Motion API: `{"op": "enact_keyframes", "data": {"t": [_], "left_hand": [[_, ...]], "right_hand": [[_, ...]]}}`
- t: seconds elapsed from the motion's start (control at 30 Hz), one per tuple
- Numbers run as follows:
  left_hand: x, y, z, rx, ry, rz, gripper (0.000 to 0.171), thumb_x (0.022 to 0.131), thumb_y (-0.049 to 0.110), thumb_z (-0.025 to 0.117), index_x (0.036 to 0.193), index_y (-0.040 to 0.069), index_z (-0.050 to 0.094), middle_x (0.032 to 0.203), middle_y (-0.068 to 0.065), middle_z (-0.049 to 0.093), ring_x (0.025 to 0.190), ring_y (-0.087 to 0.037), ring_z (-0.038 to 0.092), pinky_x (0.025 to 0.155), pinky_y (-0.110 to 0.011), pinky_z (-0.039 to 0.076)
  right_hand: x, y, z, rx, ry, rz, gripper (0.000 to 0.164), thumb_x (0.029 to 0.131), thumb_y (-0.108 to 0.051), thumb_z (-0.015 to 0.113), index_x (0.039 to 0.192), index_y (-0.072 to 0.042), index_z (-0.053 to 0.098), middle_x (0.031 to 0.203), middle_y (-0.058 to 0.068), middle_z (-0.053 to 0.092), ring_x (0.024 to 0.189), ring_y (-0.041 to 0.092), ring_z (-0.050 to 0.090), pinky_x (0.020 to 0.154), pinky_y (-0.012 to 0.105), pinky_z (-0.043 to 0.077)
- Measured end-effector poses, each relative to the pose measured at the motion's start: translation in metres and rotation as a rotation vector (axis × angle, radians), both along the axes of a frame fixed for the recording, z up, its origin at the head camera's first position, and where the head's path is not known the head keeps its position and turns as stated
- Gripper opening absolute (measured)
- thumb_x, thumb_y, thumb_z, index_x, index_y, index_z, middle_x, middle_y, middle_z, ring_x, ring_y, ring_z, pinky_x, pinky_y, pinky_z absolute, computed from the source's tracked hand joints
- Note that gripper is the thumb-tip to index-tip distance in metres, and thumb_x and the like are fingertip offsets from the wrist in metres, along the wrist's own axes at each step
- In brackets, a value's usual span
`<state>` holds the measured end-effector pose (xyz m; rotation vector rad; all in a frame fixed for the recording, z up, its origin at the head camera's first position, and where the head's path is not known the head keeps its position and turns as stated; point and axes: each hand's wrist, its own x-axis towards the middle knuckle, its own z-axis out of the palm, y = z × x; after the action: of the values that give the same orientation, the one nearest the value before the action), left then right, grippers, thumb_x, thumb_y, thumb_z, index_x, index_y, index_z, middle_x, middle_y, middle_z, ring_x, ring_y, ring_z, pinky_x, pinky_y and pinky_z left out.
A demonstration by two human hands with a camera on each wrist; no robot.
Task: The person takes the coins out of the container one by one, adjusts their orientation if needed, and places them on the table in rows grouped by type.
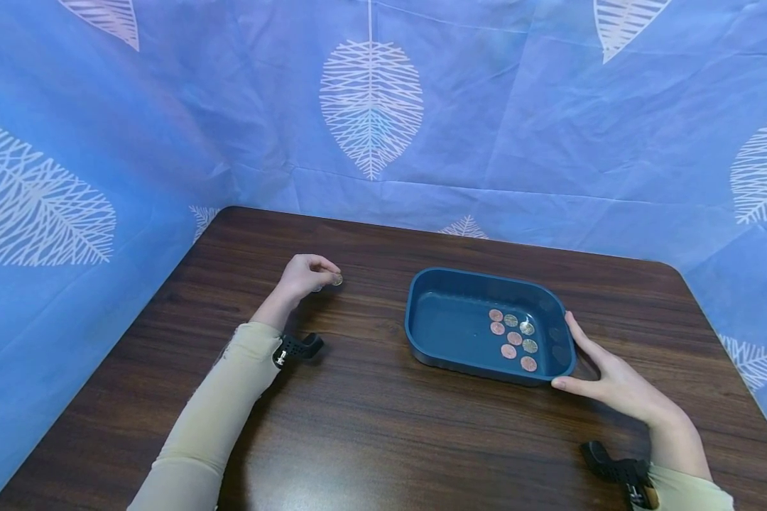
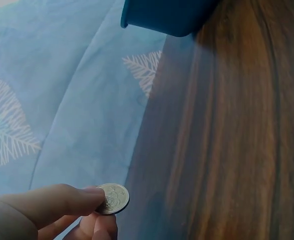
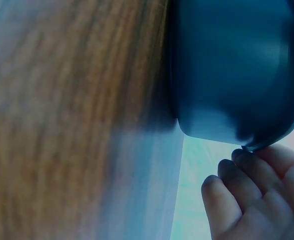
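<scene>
In the head view my left hand (image 1: 308,275) is held over the left part of the table, pinching a silvery-gold coin (image 1: 337,279) between thumb and fingers. The left wrist view shows this coin (image 2: 115,199) close up, its embossed face turned upward. A dark blue rectangular tray (image 1: 450,351) with rounded corners stands to the right. Copper-coloured coins (image 1: 508,351) and silvery-gold coins (image 1: 530,345) lie flat in its right half. My right hand (image 1: 620,383) touches the tray's right end, thumb at the near corner and fingers spread along the side; the right wrist view shows fingertips (image 3: 244,156) against the rim.
Dark wood-grain table (image 1: 371,426) carries everything. A blue cloth (image 1: 473,106) with white leaf prints hangs around its back and sides. Black wrist straps (image 1: 300,346) sit on both forearms, over pale sleeves.
</scene>
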<state>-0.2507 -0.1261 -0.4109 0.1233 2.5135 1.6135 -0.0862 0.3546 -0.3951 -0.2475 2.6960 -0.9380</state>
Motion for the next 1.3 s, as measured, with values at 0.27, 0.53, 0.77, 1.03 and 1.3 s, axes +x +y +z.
{"op": "enact_keyframes", "data": {"t": [0.27, 0.53, 0.77, 1.03, 1.3], "left_hand": [[-0.003, -0.002, -0.007, -0.06, 0.002, 0.008, 0.012, 0.08, 0.01, 0.069, 0.09, 0.004, 0.07, 0.08, -0.006, 0.065, 0.07, -0.021, 0.057, 0.063, -0.029, 0.048], [-0.004, -0.003, -0.012, -0.159, 0.035, 0.01, 0.01, 0.077, 0.013, 0.072, 0.086, 0.007, 0.072, 0.084, -0.007, 0.065, 0.075, -0.02, 0.055, 0.063, -0.027, 0.045], [-0.006, -0.002, -0.015, -0.212, 0.072, -0.003, 0.012, 0.077, 0.008, 0.07, 0.088, 0.005, 0.071, 0.08, -0.007, 0.066, 0.071, -0.018, 0.056, 0.062, -0.026, 0.044], [-0.004, 0.001, -0.014, -0.241, 0.071, -0.016, 0.014, 0.078, 0.008, 0.07, 0.091, 0.005, 0.07, 0.083, -0.008, 0.068, 0.073, -0.019, 0.059, 0.065, -0.028, 0.046], [-0.003, 0.002, -0.016, -0.237, 0.077, -0.005, 0.015, 0.078, 0.009, 0.07, 0.093, 0.006, 0.07, 0.085, -0.008, 0.068, 0.075, -0.018, 0.06, 0.066, -0.029, 0.047]], "right_hand": [[-0.001, 0.001, -0.001, -0.02, 0.004, 0.012, 0.096, 0.085, -0.033, 0.064, 0.14, -0.04, -0.014, 0.151, 0.014, -0.005, 0.132, 0.049, 0.008, 0.085, 0.068, 0.026], [-0.002, 0.001, -0.002, -0.029, 0.011, 0.015, 0.097, 0.084, -0.031, 0.064, 0.14, -0.04, -0.014, 0.151, 0.014, -0.003, 0.133, 0.048, 0.008, 0.086, 0.068, 0.025], [-0.001, 0.001, -0.001, -0.031, 0.003, 0.011, 0.096, 0.084, -0.032, 0.064, 0.14, -0.041, -0.014, 0.151, 0.014, -0.004, 0.132, 0.048, 0.007, 0.085, 0.068, 0.025], [0.0, 0.0, -0.001, -0.02, -0.002, 0.003, 0.097, 0.084, -0.034, 0.064, 0.139, -0.041, -0.015, 0.151, 0.016, -0.002, 0.132, 0.049, 0.008, 0.085, 0.069, 0.025], [0.0, 0.0, 0.0, -0.013, -0.001, -0.004, 0.097, 0.083, -0.035, 0.065, 0.139, -0.041, -0.015, 0.151, 0.019, 0.0, 0.131, 0.049, 0.01, 0.084, 0.07, 0.024]]}}
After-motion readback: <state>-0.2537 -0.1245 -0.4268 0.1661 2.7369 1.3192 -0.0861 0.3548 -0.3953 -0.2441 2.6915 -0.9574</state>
